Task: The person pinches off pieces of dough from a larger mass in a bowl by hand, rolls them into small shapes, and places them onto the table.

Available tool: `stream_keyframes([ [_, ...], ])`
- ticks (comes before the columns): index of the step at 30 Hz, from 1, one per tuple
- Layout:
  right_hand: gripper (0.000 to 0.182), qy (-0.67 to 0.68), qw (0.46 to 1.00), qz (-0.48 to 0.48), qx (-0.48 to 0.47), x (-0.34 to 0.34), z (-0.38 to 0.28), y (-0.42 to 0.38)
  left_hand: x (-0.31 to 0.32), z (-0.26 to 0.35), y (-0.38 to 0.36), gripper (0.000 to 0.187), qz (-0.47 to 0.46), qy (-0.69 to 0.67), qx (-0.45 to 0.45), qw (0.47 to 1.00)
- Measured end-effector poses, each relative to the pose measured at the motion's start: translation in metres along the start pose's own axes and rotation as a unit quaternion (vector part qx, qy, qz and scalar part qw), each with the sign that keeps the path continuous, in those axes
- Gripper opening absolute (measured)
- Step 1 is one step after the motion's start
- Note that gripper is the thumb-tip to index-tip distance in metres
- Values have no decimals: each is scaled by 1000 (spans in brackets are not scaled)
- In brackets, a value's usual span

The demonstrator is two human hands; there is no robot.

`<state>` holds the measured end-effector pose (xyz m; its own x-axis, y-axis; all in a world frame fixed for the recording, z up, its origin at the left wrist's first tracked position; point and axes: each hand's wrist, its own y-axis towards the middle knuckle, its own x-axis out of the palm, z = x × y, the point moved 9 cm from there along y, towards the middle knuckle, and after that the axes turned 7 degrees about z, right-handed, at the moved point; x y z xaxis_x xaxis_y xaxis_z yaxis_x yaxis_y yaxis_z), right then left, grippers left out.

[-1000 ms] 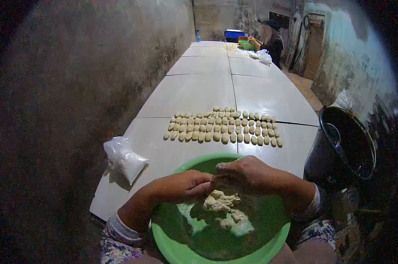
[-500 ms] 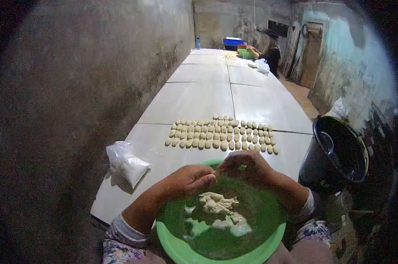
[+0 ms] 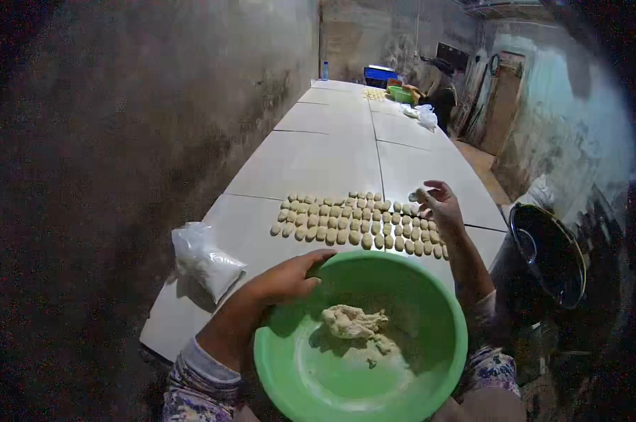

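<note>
I'm getting one head-worn view, looking forward and down along the long white table (image 3: pixel 311 162), green basin (image 3: pixel 409 281) close underneath, far doorway sitting at upper right.

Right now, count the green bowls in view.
2: a large green bowl under the left hand, and a small green bowl at the table's far end; others may be hidden.

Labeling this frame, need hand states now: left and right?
Left hand: rests on the green bowl rim, holding nothing.
Right hand: over the dough pieces, pinching a small piece.
</note>
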<state>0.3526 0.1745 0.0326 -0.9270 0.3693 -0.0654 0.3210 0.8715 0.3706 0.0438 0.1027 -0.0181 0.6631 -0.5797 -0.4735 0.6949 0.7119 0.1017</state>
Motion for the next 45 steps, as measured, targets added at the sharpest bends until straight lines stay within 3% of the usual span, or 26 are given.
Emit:
stream_keyframes([
  [5,22,-123,992,6,3,9,31,49,14,-19,6,59,-62,-142,-56,986],
  [7,18,-67,998,-12,-5,14,73,84,12,-15,6,54,-50,-144,-52,987],
  [9,15,-75,997,4,-4,17,103,109,9,-18,3,54,-37,-179,-132,974],
  [12,14,-259,965,3,-36,26,125,124,0,-9,0,52,-8,-169,-157,973],
  [15,10,-320,947,-24,-4,35,139,125,-2,-22,1,49,12,-189,-150,970],
  [17,13,-371,927,-46,-39,41,151,134,-5,-17,0,48,21,-189,-144,971],
  [19,14,-424,906,-21,7,37,146,126,-7,-12,-4,47,37,-181,-170,968],
  [21,15,-380,923,8,63,27,168,126,-8,-8,-3,47,36,-177,-172,968],
  [23,16,-432,891,-5,-141,28,199,157,-7,-9,-3,47,36,-176,-169,969],
  [24,17,-479,874,1,-83,31,149,128,-8,-10,-3,47,39,-178,-165,969],
  [25,17,-478,874,2,-83,31,137,121,-8,-12,-3,47,39,-177,-166,969],
  [29,26,-547,836,41,11,27,127,111,-7,-7,-2,47,33,-181,-163,969],
  [31,22,-606,794,-4,39,32,134,107,-5,-10,-1,46,29,-193,-161,967],
  [32,20,-577,816,-6,20,34,131,104,-8,-8,-2,45,42,-152,-159,975],
  [37,19,-601,799,2,25,32,137,107,-7,-8,-4,44,43,-160,-179,970],
  [39,21,-614,788,20,-38,32,124,96,-9,-9,-4,44,48,-151,-180,971],
  [41,25,-572,815,61,-67,28,115,90,-10,-15,0,45,39,-113,-138,983],
  [44,31,-460,881,59,-96,26,60,69,-5,-16,-2,46,28,-159,-157,974],
  [45,29,-407,901,46,-144,28,42,63,-4,-15,-3,47,26,-156,-166,973],
])
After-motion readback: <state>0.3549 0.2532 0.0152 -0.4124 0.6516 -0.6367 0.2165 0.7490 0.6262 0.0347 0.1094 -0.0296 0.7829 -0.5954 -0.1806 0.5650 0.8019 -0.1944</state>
